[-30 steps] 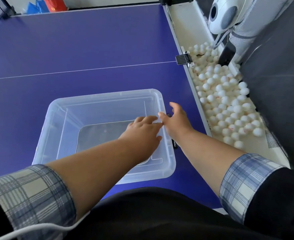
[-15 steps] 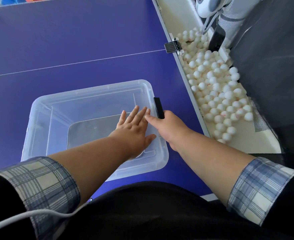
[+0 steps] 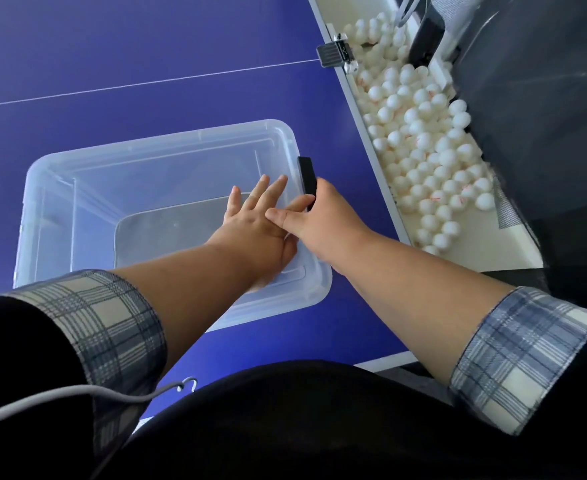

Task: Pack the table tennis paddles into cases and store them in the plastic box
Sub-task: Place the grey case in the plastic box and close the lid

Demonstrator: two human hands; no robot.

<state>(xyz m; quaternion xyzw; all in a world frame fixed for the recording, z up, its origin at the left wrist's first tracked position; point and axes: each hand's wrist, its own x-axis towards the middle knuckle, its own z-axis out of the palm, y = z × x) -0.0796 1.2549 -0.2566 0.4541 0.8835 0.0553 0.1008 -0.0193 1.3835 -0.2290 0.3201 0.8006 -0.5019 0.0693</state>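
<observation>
A clear plastic box [image 3: 160, 140] with a clear lid stands on the blue table tennis table [image 3: 146, 64]. Through the lid I see a grey rectangular shape [image 3: 167, 233] inside; what it is cannot be told. My left hand [image 3: 257, 223] lies flat on the lid near its right side, fingers straight. My right hand [image 3: 323, 220] grips the lower end of a black latch [image 3: 306, 171] that stands up at the box's right edge. Its thumb touches the back of my left hand. No paddle or case is plainly visible.
A white trough [image 3: 493, 251] along the table's right edge holds several white balls [image 3: 420, 140]. A net clamp [image 3: 333, 54] sits on that edge at the white centre line. A grey cable [image 3: 60, 400] crosses my lap at lower left.
My right hand moved from the lid's right edge onto the black latch and closed round it. My left hand's fingers straightened flat on the lid. The view tilted downward.
</observation>
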